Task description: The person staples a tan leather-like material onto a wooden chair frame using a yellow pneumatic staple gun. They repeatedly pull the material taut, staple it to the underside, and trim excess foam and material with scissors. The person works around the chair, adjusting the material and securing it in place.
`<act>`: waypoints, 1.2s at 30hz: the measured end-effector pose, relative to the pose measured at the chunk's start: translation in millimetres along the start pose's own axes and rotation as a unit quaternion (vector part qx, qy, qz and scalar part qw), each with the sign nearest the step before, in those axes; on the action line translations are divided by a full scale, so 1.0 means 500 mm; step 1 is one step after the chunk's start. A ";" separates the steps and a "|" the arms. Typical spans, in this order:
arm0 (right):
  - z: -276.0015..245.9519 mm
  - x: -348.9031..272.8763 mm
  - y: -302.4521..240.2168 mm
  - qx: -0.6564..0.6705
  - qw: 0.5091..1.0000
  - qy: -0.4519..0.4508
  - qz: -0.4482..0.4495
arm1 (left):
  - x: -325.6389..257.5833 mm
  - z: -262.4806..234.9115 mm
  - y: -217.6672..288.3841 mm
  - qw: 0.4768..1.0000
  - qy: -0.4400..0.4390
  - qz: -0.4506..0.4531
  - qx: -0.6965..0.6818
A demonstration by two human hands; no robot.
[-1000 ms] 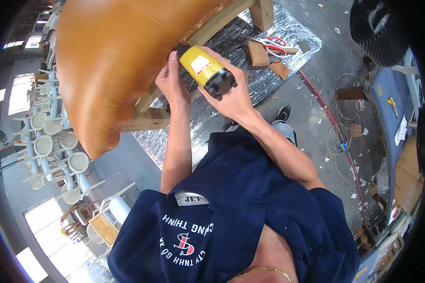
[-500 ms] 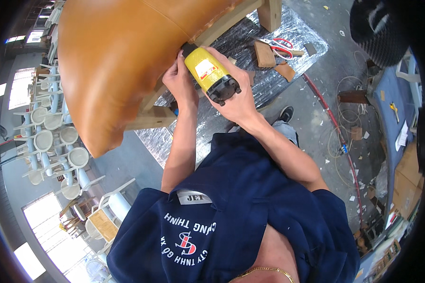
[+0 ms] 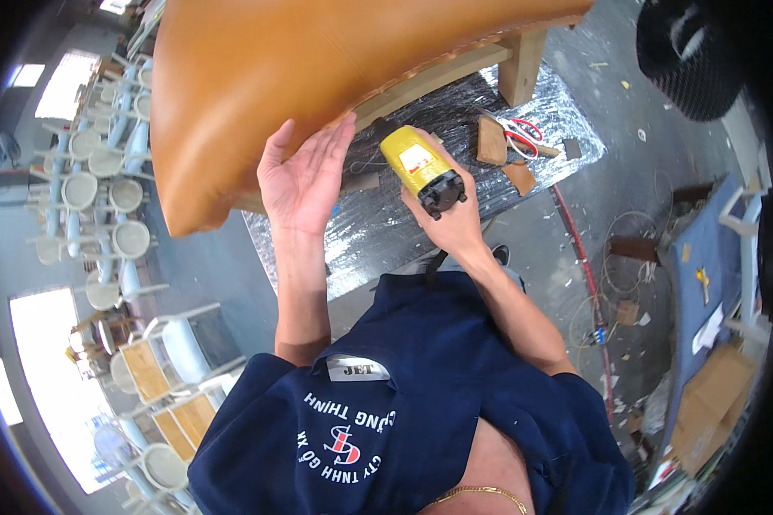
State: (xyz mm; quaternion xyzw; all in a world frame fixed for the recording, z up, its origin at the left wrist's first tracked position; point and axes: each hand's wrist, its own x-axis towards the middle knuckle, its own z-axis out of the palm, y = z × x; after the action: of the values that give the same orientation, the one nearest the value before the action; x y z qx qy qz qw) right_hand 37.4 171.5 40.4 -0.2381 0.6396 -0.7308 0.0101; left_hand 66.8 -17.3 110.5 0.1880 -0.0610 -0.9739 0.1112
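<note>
A large seat covered in tan-orange leather (image 3: 258, 77) on a wooden frame fills the upper left. My left hand (image 3: 305, 180) is open, palm up and fingers spread, with its fingertips at the leather's lower edge. In my right hand (image 3: 455, 215) is a yellow and black air stapler (image 3: 414, 161), gripped by its handle and held apart from the seat. Its nose is hidden beneath its body. The seat's wooden leg (image 3: 520, 69) stands to the right of it.
A shiny foil-like sheet (image 3: 352, 266) lies under the seat. On it are red-handled scissors (image 3: 524, 137), a wooden block (image 3: 491, 141) and a leather scrap (image 3: 520, 177). A red hose (image 3: 582, 249) crosses the floor at right. Several stacked chairs (image 3: 82, 189) stand at left.
The stapler has come away from the leather edge, down and to the right. My left hand has left the stapler's nose and turned palm up. The seat appears higher and farther right.
</note>
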 end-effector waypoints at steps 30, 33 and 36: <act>0.095 0.024 0.006 -0.090 0.992 0.073 -0.046 | 0.143 -0.158 -0.056 0.864 -0.003 0.290 0.411; 0.098 0.020 0.006 -0.096 0.992 0.073 -0.030 | 0.141 -0.153 -0.045 0.879 -0.024 0.269 0.393; 0.098 0.007 -0.005 -0.063 0.995 0.069 -0.030 | 0.145 -0.163 -0.029 0.888 -0.055 0.251 0.382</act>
State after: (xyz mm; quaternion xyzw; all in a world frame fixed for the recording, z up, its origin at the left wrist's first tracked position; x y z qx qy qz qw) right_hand 52.7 125.3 47.4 -0.2065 0.6764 -0.7034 -0.0713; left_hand 29.3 -26.9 7.6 0.1408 -0.4798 -0.8235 0.2681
